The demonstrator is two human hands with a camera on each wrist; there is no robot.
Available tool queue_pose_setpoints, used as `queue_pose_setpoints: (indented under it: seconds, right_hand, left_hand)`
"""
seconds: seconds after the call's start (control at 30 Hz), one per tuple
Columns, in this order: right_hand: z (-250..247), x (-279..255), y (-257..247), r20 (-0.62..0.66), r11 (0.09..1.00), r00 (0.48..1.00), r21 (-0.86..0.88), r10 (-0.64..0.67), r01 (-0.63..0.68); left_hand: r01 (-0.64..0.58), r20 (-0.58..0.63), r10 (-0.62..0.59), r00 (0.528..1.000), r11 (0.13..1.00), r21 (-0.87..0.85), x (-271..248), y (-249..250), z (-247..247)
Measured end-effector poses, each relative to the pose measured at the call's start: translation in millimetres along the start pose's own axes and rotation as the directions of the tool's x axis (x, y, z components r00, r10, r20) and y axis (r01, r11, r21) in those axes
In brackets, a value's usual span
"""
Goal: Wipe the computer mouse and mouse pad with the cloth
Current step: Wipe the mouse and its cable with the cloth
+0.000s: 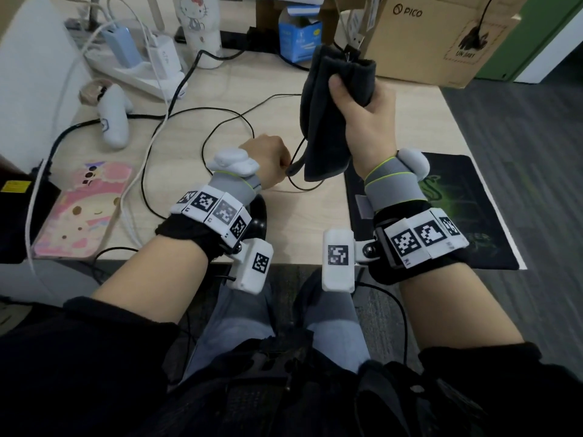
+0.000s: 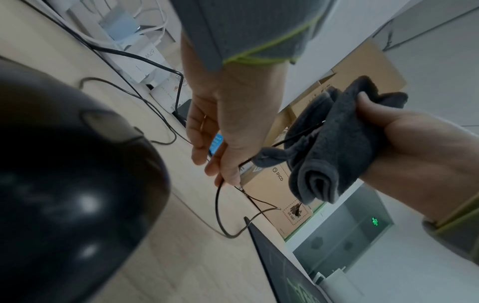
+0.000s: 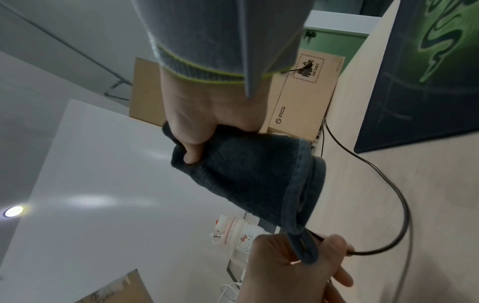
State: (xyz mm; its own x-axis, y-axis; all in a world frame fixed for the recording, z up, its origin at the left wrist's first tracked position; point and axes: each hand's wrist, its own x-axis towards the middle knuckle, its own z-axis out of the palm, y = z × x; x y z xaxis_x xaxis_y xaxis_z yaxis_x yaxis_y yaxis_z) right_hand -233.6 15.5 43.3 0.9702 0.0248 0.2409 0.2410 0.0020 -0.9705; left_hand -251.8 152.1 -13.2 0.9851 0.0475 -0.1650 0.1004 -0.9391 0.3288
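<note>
- Cloth (image 1: 328, 121): dark grey, folded, held up in the air above the surface (image 1: 303, 222), between the cable loops and the mouse pad.
- Right hand (image 1: 367, 118): fingers (image 3: 190, 143) curled tight round the cloth's upper part, thumb pressed into the fabric; the lower end hangs free.
- Left hand (image 1: 268, 162): fingers (image 2: 201, 131) curled, pinching the thin black mouse cable (image 2: 220, 207) just beside the cloth's hanging corner loop (image 3: 305, 250); that loop lies against the left hand in the right wrist view.
- Mouse (image 2: 72, 174): black, on the surface under the left wrist, mostly hidden in the head view; neither hand is on it.
- Mouse pad (image 1: 457, 197): black with a green design, flat on the surface's right side, partly under the right forearm in the head view, cloth not touching it.
- Behind the cloth: a PICO cardboard box (image 1: 432, 36).
</note>
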Motion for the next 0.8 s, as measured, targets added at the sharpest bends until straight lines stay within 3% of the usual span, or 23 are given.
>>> queue_pose_setpoints:
  seconds: [0.13, 0.23, 0.33, 0.5, 0.57, 0.7, 0.77, 0.8]
  right_hand:
    - [2.3, -0.9, -0.9, -0.053, 0.998, 0.997, 0.025, -0.052, 0.054]
    - [4.1, 2.8, -3.4, -0.143, 0.997, 0.987, 0.017, -0.076, 0.079]
    - [5.3, 7.4, -4.0, -0.153, 0.997, 0.985, -0.008, -0.082, 0.082]
    - [4.8, 11.8, -2.9, -0.192, 0.999, 0.981, -0.033, -0.012, 0.006]
    - [2.9, 12.1, -1.4, -0.149, 0.999, 0.989, -0.035, 0.015, -0.021]
    - [-0.4, 9.1, 6.2, 0.037, 0.992, 0.999, -0.127, -0.008, 0.013]
    - [-1.5, 7.6, 11.2, 0.088, 0.985, 0.996, -0.173, 0.000, 0.016]
    - [-2.0, 8.1, 13.8, 0.096, 0.982, 0.995, -0.190, 0.008, 0.011]
  left_hand:
    - [-0.019, -0.053, 0.023, 0.998, 0.997, 0.074, -3.5, 5.5, 3.1]
    - [-0.053, -0.044, 0.058, 0.997, 0.993, 0.107, -6.1, 9.7, 6.1]
    - [-0.051, -0.031, 0.055, 0.998, 0.989, 0.135, -5.5, 9.6, 7.2]
    - [-0.039, -0.002, 0.040, 0.999, 0.991, 0.125, -6.2, 8.9, 6.7]
    - [-0.040, -0.004, 0.040, 0.999, 0.993, 0.111, -8.0, 4.2, 4.0]
    - [-0.077, -0.126, 0.058, 0.990, 0.984, -0.158, -3.6, -13.9, -6.9]
    - [-0.125, -0.287, 0.019, 0.958, 0.926, -0.357, 0.2, -16.8, -14.0]
    - [-0.192, -0.396, 0.006, 0.918, 0.882, -0.431, 1.8, -14.7, -18.7]
